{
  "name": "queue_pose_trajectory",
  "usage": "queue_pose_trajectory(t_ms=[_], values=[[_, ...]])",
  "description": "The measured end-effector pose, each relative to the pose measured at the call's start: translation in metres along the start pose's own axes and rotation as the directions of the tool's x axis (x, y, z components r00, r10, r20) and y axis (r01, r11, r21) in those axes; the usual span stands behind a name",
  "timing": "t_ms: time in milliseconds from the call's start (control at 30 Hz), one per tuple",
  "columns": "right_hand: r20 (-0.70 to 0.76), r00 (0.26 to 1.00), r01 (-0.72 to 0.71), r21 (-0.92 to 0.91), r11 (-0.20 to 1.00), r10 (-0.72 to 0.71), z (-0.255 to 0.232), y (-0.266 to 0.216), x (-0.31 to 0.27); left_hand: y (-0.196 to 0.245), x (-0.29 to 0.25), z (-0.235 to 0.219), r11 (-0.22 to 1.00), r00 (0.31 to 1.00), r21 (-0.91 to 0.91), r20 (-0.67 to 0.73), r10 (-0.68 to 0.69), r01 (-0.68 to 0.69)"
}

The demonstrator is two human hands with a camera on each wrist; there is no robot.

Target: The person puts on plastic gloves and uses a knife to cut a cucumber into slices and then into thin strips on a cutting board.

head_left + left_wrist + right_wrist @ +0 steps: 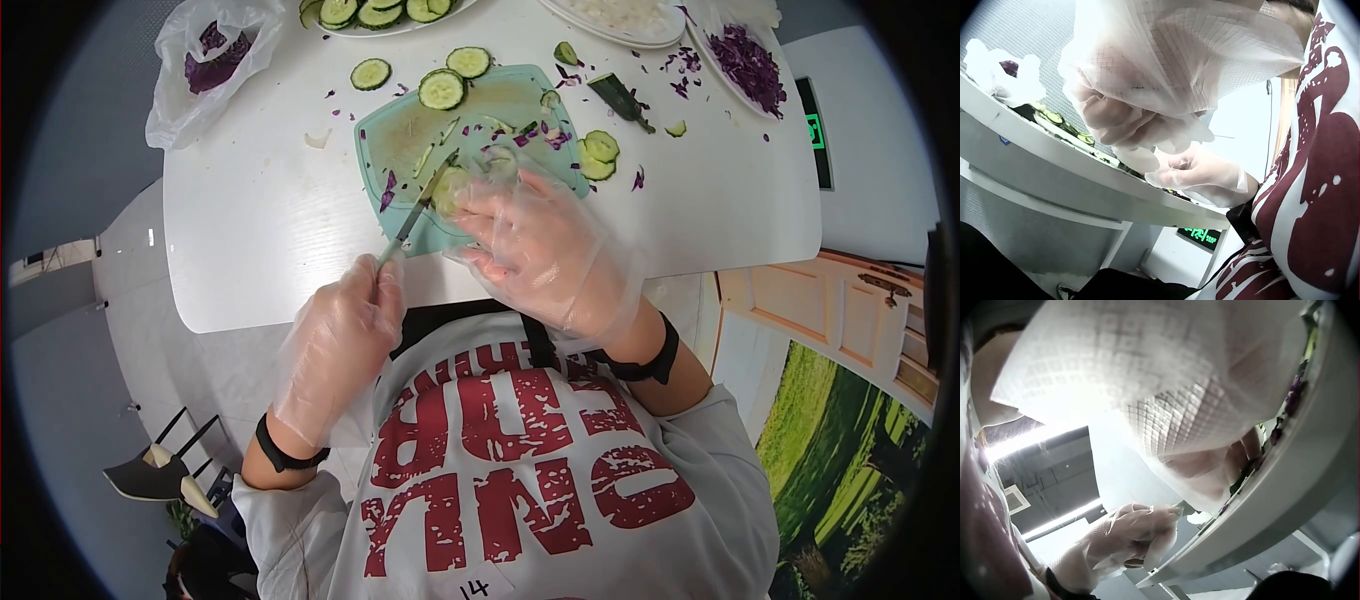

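In the head view my left hand (350,305), in a clear plastic glove, grips a knife (415,212) by its handle. The blade slants up over the green cutting board (405,135). My gloved right hand (545,240) reaches over the board's right half, its fingers bent onto a pale cucumber slice (450,192) beside the blade. The hand partly hides that slice. Thin cucumber strips and purple cabbage bits (388,192) lie scattered on the board. Two round cucumber slices (442,90) overlap at its far edge.
A plate of cucumber slices (380,18) stands at the back. Shredded purple cabbage (745,70) fills a dish at right; a plastic bag (215,65) with cabbage lies at left. A cucumber end piece (620,100) and loose slices (598,155) rest right of the board.
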State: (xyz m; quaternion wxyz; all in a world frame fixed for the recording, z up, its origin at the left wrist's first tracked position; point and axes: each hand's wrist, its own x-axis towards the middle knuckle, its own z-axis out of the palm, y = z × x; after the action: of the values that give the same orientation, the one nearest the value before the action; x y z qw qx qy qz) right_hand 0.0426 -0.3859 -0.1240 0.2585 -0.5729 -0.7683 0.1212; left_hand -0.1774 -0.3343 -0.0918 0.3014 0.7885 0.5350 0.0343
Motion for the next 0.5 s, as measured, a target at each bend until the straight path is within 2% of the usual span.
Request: queue_pose_trajectory(t_ms=[133, 200, 267, 333, 400, 500], values=[[0.037, 0.999, -0.005, -0.007, 1.0, 0.005, -0.003, -0.001, 0.001, 0.002, -0.001, -0.001, 0.999, 0.999, -0.004, 0.016, -0.033, 0.033], [0.021, 1.0, -0.004, -0.001, 1.0, 0.004, -0.001, 0.0, 0.0, -0.002, -0.001, 0.001, 0.999, 0.999, 0.022, -0.012, 0.037, -0.037], [0.006, 1.0, -0.003, 0.005, 1.0, 0.003, -0.001, 0.0, 0.0, -0.001, -0.001, 0.002, 0.999, 0.999, 0.041, -0.017, 0.033, -0.032], [0.055, 0.998, -0.017, -0.005, 1.0, 0.017, -0.005, -0.002, 0.001, 0.001, -0.002, 0.004, 0.998, 0.999, 0.06, -0.023, 0.028, -0.027], [0.073, 0.997, -0.021, -0.009, 1.0, 0.021, -0.007, -0.003, 0.003, 0.006, -0.003, 0.005, 0.986, 0.998, 0.165, -0.049, 0.038, -0.029], [0.102, 0.994, -0.023, -0.025, 0.999, 0.026, -0.008, -0.003, 0.004, 0.01, -0.003, 0.005, 0.976, 0.997, 0.213, -0.037, 0.064, -0.055]])
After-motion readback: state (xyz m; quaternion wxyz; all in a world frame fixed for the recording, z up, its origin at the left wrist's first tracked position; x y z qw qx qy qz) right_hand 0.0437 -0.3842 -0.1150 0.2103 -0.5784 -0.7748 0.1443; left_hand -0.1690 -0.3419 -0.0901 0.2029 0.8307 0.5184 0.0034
